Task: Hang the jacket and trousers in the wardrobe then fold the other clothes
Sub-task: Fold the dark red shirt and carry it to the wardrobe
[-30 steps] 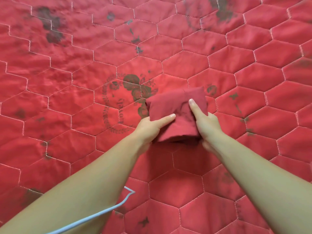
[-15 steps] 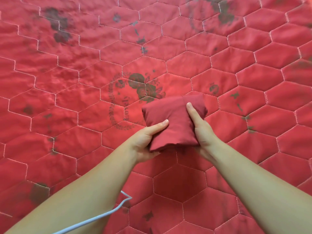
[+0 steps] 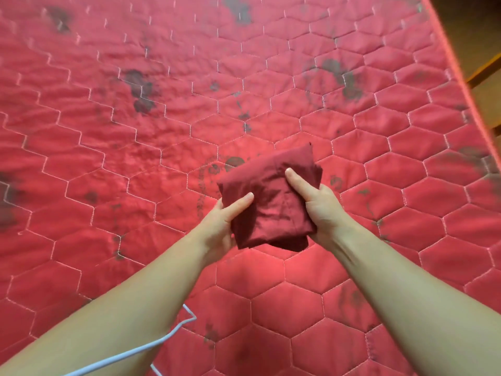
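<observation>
Firmly, left hand (image 3: 221,223) and right hand (image 3: 318,206) grip folded red garment (image 3: 271,202), thumbs on top, fingers underneath

Readable text: none.
Quilt (image 3: 135,185): dark printed marks and a round emblem near its middle, too faded and blurred to read.
Folded cloth (image 3: 271,202): plain dark red, no label or lettering showing.

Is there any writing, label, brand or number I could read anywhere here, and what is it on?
None can be read.
The red quilted cover has dark printed motifs, one a ring beside the folded dark red cloth; any lettering there is too blurred to read.
The cloth shows no label.
</observation>
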A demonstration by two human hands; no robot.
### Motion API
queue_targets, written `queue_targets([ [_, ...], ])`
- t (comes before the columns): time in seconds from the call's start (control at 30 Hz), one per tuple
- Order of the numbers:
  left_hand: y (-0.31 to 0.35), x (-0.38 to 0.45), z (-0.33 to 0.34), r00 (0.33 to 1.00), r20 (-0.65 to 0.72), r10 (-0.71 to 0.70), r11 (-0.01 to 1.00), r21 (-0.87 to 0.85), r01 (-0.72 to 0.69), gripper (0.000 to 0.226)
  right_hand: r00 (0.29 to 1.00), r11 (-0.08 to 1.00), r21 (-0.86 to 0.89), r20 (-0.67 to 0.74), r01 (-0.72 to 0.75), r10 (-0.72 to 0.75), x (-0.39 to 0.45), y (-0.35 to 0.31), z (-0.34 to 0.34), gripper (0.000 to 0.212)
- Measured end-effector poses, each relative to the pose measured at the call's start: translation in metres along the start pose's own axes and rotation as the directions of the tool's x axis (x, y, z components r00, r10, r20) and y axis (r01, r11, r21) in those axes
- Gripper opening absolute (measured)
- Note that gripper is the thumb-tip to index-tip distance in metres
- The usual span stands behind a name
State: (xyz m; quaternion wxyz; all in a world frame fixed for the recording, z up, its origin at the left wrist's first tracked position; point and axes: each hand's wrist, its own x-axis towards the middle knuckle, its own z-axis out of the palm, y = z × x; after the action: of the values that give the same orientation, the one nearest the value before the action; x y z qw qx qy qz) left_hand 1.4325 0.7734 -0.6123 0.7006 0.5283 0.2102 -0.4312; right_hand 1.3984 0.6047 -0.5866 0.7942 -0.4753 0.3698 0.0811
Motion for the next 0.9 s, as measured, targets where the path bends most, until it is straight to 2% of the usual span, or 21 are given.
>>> queue_targets([
  [0.1, 0.063, -0.046, 0.024, 0.995, 0.039, 0.094, 0.987, -0.133, -0.088, 0.070, 0.994, 0.998, 0.028, 0.093, 0.050, -0.052, -0.038, -0.070, 0.038, 0.057],
  [0.2, 0.144, -0.099, 0.053, 0.963, 0.028, 0.268, 0.959, -0.100, -0.264, 0.087, 0.978, 0.992, 0.020, 0.168, 0.125, -0.126, -0.082, -0.149, 0.077, 0.060],
  [0.3, 0.231, -0.169, 0.090, 0.898, 0.045, 0.439, 0.898, -0.072, -0.435, 0.075, 0.955, 0.979, 0.017, 0.220, 0.202, -0.201, -0.140, -0.234, 0.113, 0.055],
  [0.4, 0.293, -0.248, 0.129, 0.879, 0.174, 0.445, 0.895, -0.069, -0.440, 0.054, 0.927, 0.960, 0.014, 0.256, 0.279, -0.273, -0.206, -0.302, 0.139, 0.053],
  [0.47, 0.319, -0.298, 0.152, 0.851, 0.211, 0.481, 0.875, -0.064, -0.479, 0.051, 0.900, 0.933, 0.002, 0.262, 0.360, -0.348, -0.250, -0.339, 0.149, 0.051],
  [0.6, 0.339, -0.369, 0.184, 0.814, 0.202, 0.544, 0.838, -0.084, -0.539, 0.055, 0.828, 0.843, -0.044, 0.224, 0.536, -0.514, -0.330, -0.388, 0.156, 0.036],
  [0.73, 0.327, -0.418, 0.205, 0.776, 0.131, 0.617, 0.787, -0.103, -0.608, 0.063, 0.774, 0.776, -0.099, 0.227, 0.622, -0.591, -0.373, -0.402, 0.151, 0.039],
  [0.83, 0.309, -0.455, 0.212, 0.734, 0.027, 0.679, 0.734, -0.067, -0.676, 0.064, 0.736, 0.715, -0.192, 0.279, 0.673, -0.617, -0.395, -0.396, 0.138, 0.041],
  [0.9, 0.290, -0.479, 0.216, 0.689, -0.058, 0.723, 0.688, -0.031, -0.725, 0.055, 0.698, 0.672, -0.208, 0.327, 0.711, -0.637, -0.410, -0.386, 0.127, 0.039],
])
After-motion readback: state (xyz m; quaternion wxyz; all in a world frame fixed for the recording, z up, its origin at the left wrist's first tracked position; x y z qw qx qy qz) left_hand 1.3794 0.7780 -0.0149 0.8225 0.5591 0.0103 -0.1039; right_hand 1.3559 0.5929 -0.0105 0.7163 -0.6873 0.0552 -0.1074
